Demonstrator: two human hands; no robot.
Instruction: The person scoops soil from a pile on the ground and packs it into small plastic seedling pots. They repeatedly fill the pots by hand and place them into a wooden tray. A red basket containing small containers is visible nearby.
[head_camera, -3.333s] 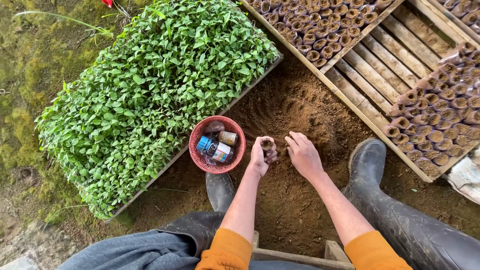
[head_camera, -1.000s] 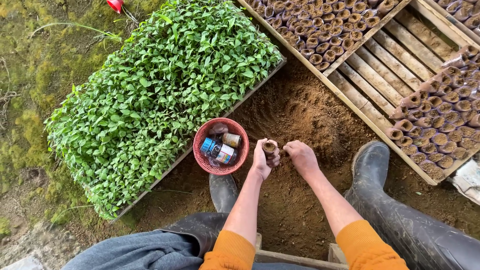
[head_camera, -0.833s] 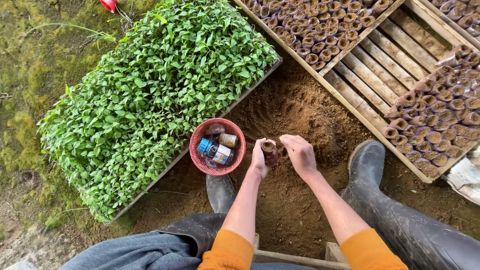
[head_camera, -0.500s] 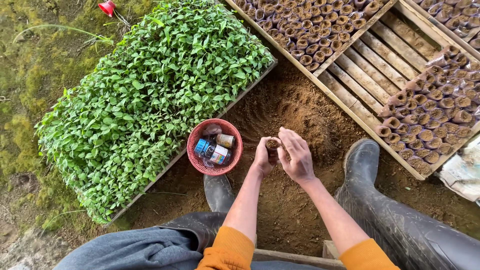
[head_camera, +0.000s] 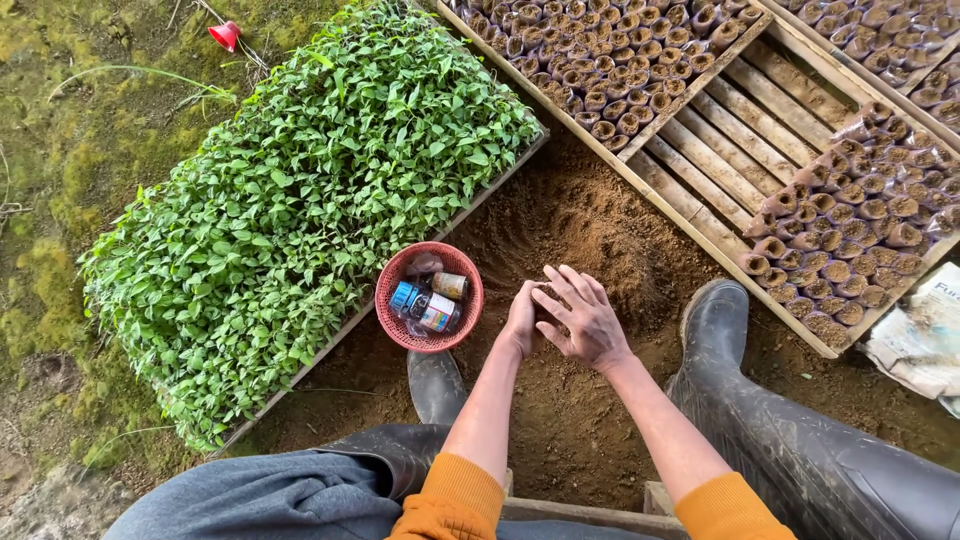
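My left hand (head_camera: 520, 318) is wrapped around a small soil-filled seedling pot (head_camera: 544, 292), held upright over the loose brown soil pile (head_camera: 590, 230). My right hand (head_camera: 583, 318) lies flat across the top of that pot, fingers spread, hiding most of it. Only a sliver of the pot's rim shows between the two hands. Both forearms come up from orange sleeves at the bottom of the view.
A red mesh basket (head_camera: 460, 320) with small bottles sits left of my hands. A tray of green seedlings (head_camera: 300, 190) fills the left. Slatted wooden crates (head_camera: 720, 130) with several filled pots lie to the upper right. My rubber boots (head_camera: 730, 330) flank the soil.
My right hand lifted off the soil, moved left and came down over the top of the pot held in my left hand. The view shifted slightly.
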